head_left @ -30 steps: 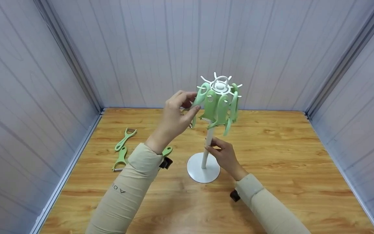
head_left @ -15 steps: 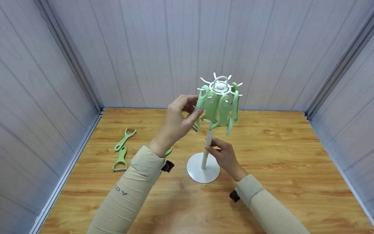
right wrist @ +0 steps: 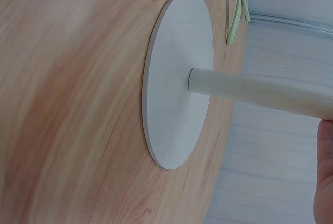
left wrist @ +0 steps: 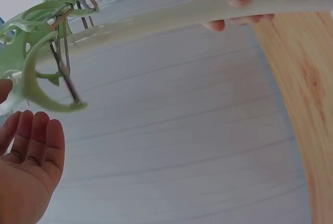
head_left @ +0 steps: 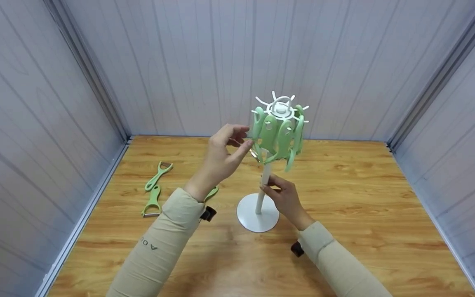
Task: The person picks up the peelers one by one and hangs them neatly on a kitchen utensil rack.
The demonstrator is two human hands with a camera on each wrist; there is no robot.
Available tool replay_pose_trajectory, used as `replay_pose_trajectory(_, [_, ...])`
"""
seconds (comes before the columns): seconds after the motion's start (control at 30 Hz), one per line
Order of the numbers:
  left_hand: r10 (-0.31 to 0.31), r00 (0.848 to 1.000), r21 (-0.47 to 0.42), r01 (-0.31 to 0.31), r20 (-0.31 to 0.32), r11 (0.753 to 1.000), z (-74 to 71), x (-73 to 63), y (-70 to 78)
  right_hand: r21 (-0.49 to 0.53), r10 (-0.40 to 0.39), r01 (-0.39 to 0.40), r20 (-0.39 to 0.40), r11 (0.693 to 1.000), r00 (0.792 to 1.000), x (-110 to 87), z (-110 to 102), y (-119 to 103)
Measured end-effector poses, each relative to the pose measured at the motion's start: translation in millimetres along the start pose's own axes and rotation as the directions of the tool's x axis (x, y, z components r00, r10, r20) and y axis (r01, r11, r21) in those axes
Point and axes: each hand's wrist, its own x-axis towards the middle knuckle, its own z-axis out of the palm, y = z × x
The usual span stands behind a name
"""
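Observation:
A white hook stand rises from its round base (head_left: 258, 222), with several green peelers hanging from the hooks at its top. My right hand (head_left: 285, 200) grips the stand's pole (right wrist: 260, 94) between thumb and fingers, fairly low down. Just left of the leftmost hanging peeler (head_left: 258, 123) is my left hand (head_left: 223, 154), its fingers loosely bent and holding nothing. In the left wrist view, the fingers of the left hand (left wrist: 31, 166) are apart from that peeler (left wrist: 31, 81), whose metal blade shows. The thumb is mostly cut off there.
Two green peelers, one (head_left: 158, 176) behind the other (head_left: 153, 201), lie on the wooden table (head_left: 344, 185) at the left. Another peeler (head_left: 212, 192) is mostly hidden behind the left sleeve. White panel walls (head_left: 179, 70) stand at the back and both sides.
My left hand has let go of the leftmost peeler, come down a little and drawn slightly left. That peeler now hangs more upright from its hook. The right hand has stayed on the pole.

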Motion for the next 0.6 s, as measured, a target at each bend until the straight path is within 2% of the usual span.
replay_pose_trajectory(0.23, [-0.039, 0.999, 0.039, 0.039, 0.003, 0.998, -11.7, -11.8, -15.8, -0.017, 0.051, -0.050, 0.002, 0.999, 0.999, -0.3, -0.9, -2.3])
replay_pose_trajectory(0.6, [-0.115, 0.993, 0.108, 0.113, 0.014, 0.988, -22.0, -36.2, -44.8, -0.015, 0.041, -0.041, 0.016, 0.999, 0.999, 0.2, -1.1, -0.8])
